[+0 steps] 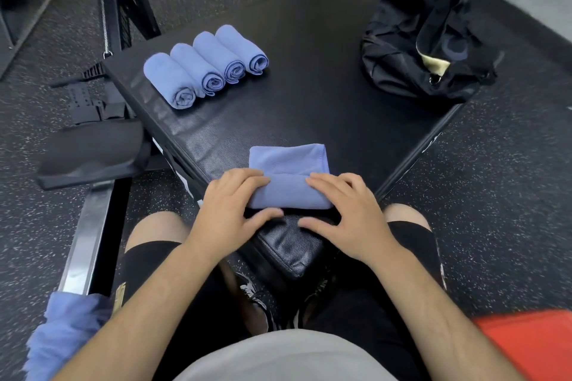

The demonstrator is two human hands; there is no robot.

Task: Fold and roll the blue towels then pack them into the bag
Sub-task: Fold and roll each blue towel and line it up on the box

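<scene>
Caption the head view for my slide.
Person rolls a blue towel on the black pad; four rolled towels wait at left, the black bag at right.

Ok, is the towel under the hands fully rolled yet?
No: left hand and right hand hold the rolled near part of the towel, whose far part lies flat.
</scene>
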